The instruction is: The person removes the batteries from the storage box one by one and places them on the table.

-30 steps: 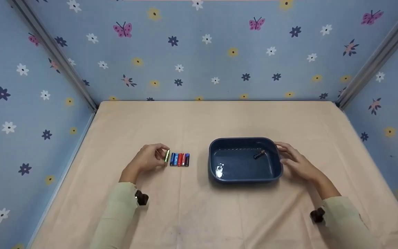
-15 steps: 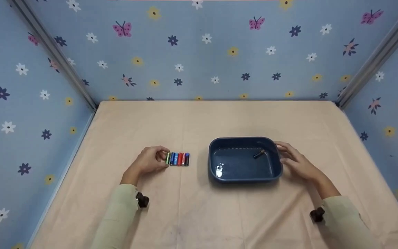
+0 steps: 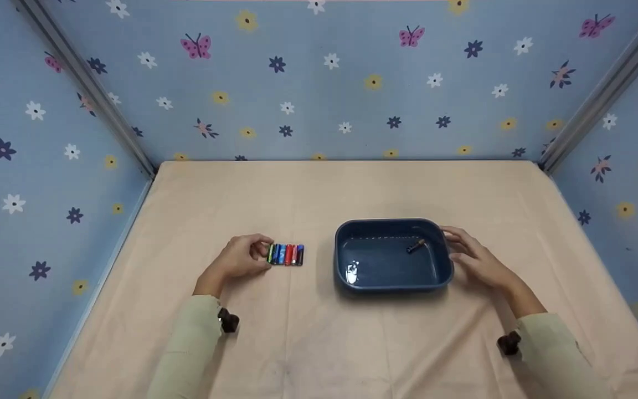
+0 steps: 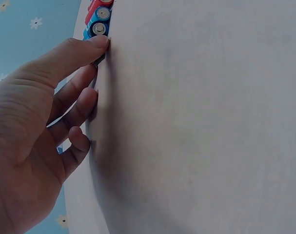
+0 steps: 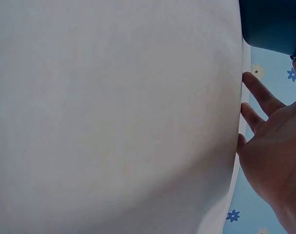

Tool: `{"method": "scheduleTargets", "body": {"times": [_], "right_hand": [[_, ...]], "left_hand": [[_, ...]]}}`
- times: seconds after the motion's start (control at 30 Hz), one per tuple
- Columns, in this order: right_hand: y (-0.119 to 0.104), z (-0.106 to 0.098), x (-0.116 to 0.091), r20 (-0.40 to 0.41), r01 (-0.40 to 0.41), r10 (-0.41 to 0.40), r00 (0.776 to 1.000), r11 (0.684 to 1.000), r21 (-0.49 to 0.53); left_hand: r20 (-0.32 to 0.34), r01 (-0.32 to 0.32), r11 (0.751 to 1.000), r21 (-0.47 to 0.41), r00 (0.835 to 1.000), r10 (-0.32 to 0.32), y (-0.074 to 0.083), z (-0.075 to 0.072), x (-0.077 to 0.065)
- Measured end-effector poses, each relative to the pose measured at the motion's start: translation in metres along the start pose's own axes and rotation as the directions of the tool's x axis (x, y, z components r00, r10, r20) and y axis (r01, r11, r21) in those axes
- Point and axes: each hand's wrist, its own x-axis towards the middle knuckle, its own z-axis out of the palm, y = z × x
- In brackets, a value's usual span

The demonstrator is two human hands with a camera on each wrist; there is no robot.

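My left hand (image 3: 240, 256) pinches a green battery (image 3: 269, 253) between thumb and fingers, at the left end of a row. Against it lie several more batteries side by side, among them a light blue battery (image 3: 282, 254) and a red battery (image 3: 288, 255). In the left wrist view, the thumb covers most of the green one, and the end of a blue battery (image 4: 99, 29) shows above it. On the right, my right hand (image 3: 479, 260) rests its relaxed fingers against the right side of a dark blue bin (image 3: 391, 288). One dark battery with a copper-coloured end (image 3: 416, 246) lies inside the bin.
A peach cloth (image 3: 319, 343) covers the table. Blue panels with flowers and butterflies (image 3: 319, 83) close off the back and both sides, with grey posts at the corners. Between the battery row and the bin is a stretch of cloth.
My left hand has brought the green battery slightly right and down, from a small gap to lying against the row. The right hand and bin have stayed put.
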Motion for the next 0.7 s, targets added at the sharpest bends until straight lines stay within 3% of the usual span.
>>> {"method": "scheduleTargets", "body": {"times": [0.43, 0.7], "right_hand": [[0.0, 0.0, 0.001, -0.002, 0.026, -0.026, 1.0, 0.999, 0.024], [-0.001, -0.001, 0.001, 0.0, 0.02, -0.02, 1.0, 1.0, 0.011]], "left_hand": [[0.011, -0.004, 1.0, -0.012, 1.0, 0.004, 0.002, -0.002, 0.0], [0.002, 0.017, 0.998, 0.061, 1.0, -0.017, 0.015, -0.015, 0.001]]}}
